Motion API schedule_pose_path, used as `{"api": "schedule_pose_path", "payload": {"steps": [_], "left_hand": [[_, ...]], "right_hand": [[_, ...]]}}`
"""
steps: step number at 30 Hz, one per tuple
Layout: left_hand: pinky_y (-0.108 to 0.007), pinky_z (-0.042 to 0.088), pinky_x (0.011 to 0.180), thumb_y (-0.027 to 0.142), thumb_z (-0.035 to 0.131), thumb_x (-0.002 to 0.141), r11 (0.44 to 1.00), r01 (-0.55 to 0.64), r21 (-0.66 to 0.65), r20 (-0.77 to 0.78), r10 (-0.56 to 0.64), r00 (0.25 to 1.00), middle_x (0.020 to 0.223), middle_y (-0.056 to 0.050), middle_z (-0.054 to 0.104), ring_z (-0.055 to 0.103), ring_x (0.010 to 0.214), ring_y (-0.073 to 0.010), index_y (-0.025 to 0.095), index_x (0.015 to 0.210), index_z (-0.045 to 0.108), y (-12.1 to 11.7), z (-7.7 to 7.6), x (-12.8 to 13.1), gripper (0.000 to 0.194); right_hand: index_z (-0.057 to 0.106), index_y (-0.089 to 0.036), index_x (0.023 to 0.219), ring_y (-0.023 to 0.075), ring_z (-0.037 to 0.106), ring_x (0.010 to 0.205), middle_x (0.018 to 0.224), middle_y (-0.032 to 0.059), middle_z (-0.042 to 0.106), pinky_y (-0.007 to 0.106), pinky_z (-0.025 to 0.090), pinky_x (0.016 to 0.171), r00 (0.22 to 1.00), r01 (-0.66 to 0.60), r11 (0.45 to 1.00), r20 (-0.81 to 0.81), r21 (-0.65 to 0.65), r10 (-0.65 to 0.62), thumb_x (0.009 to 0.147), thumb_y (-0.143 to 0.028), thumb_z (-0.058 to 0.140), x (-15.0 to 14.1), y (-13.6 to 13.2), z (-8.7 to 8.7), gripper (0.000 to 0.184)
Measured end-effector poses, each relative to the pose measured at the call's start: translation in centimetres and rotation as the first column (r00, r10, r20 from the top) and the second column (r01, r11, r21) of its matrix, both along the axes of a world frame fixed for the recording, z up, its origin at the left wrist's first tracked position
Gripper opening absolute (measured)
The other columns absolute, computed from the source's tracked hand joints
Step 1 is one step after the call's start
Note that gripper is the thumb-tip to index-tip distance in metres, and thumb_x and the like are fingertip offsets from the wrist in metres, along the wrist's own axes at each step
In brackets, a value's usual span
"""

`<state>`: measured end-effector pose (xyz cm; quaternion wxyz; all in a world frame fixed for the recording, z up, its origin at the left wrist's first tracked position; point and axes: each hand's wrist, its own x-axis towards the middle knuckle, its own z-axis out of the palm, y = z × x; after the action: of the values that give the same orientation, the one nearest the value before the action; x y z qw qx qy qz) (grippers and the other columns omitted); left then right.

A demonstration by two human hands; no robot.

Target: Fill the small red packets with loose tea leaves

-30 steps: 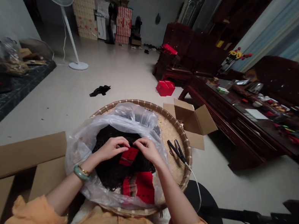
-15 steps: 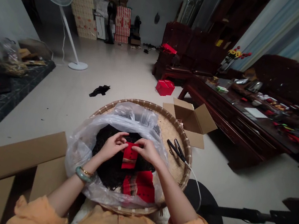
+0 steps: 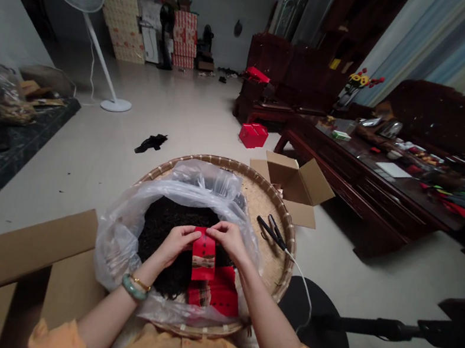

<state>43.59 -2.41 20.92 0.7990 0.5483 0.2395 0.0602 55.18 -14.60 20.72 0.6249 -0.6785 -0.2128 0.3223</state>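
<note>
Between my hands hangs a small red printed packet (image 3: 204,258), pinched along its top edge. My left hand (image 3: 176,243) grips its upper left corner, and my right hand (image 3: 227,239) its upper right corner. Below it lie more red packets (image 3: 220,295), overlapping at the near side of an open clear plastic bag (image 3: 121,232). Dark, dry, crinkled stuff that looks like loose tea leaves (image 3: 171,217) fills the bag. The bag rests in a round woven bamboo tray (image 3: 255,173). A black tong-like tool with a white cord (image 3: 271,232) lies on the tray's right side.
Open cardboard boxes stand at the near left (image 3: 10,261) and beyond the tray (image 3: 297,188). A red box (image 3: 253,135) and black cloth-like scrap (image 3: 151,143) lie on the floor. A white fan (image 3: 116,105) stands far left, a dark wooden table (image 3: 350,171) right. A black stand (image 3: 317,327) is near right.
Both hands have drawn the packet slightly lower and nearer to me, and it now hangs over the other packets. My left fingers have closed in on its corner. The view has shifted slightly.
</note>
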Motion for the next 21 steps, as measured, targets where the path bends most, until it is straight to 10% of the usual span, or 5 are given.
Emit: {"api": "schedule_pose_path", "payload": {"steps": [9,16,21], "left_hand": [[-0.02,0.041,0.05,0.04,0.076,0.058,0.988,-0.081,0.132,-0.017,0.084,0.996,0.056,0.002,0.06,0.054,0.05,-0.0098,0.011,0.064,0.063,-0.5,-0.9,-0.2,0.032],[-0.03,0.053,0.06,0.035,0.077,0.06,0.969,0.068,-0.237,-0.063,-0.085,0.994,0.09,-0.008,0.068,0.068,0.066,-0.02,0.016,0.102,0.055,-3.5,-0.4,-1.0,0.052],[-0.032,0.056,0.058,0.029,0.078,0.06,0.966,-0.016,-0.259,-0.109,-0.013,0.994,0.106,-0.015,0.066,0.069,0.068,-0.0212,0.014,0.098,0.056,-3.6,-0.5,-1.1,0.047]], "right_hand": [[0.07,-0.014,0.069,0.009,0.048,0.048,0.057,-0.0006,0.062,0.02,0.037,0.046,0.986,-0.115,0.991,0.117,-0.065,0.122,0.058,-0.038,0.073,-0.1,0.0,-0.7,0.027],[0.072,-0.015,0.074,0.0131,0.054,0.052,0.062,0.0023,0.066,0.023,0.042,0.048,0.982,-0.032,0.995,0.18,-0.098,0.05,0.067,-0.038,0.067,-0.8,0.1,-1.4,0.025],[0.064,-0.015,0.104,0.0211,0.057,0.098,0.105,0.0108,0.065,0.034,0.043,0.088,0.687,0.374,0.922,0.698,-0.101,-0.202,0.086,-0.029,0.045,4.1,-3.9,-0.5,0.03]]}}
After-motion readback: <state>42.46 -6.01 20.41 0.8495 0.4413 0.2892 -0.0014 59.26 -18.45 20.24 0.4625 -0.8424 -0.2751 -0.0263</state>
